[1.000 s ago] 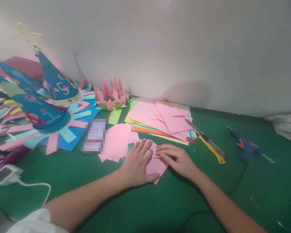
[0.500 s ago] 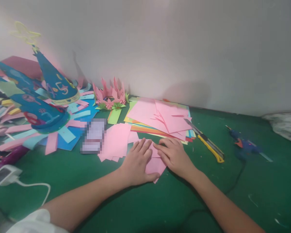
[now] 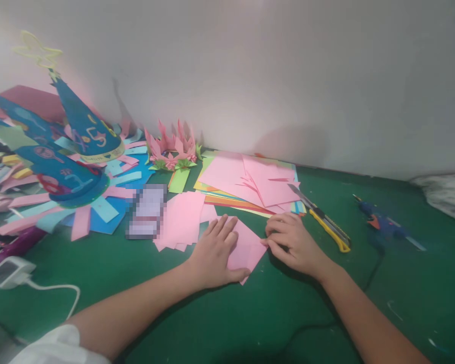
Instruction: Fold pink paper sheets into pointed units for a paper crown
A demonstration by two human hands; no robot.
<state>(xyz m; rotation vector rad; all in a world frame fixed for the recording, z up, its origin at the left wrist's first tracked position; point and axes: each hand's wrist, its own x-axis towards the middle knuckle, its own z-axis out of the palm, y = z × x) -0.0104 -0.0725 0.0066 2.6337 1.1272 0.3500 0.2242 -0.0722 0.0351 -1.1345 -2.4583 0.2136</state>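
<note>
A pink sheet of paper (image 3: 248,245) lies at an angle on the green table, one corner pointing toward me. My left hand (image 3: 216,255) rests flat across its left side, fingers stretched out and thumb near the lower corner. At the sheet's right corner, my right hand (image 3: 296,243) has curled fingers, with the thumb and fingertips pinching the tip. A faint crease crosses the sheet. Just left of my left hand is a pile of small pink paper pieces (image 3: 182,220), next to a blurred-out phone (image 3: 147,211).
Behind my hands are stacked coloured sheets (image 3: 227,174) and a pink paper crown (image 3: 172,149). A yellow box cutter (image 3: 329,230) with its blade out lies to the right, beside a blue glue gun (image 3: 384,225). Blue cone hats (image 3: 66,169) and a white cabled device (image 3: 9,273) occupy the left.
My right hand has slid right and outward, from the middle of the pink sheet to its right corner, uncovering more paper. My left hand stays in place.
</note>
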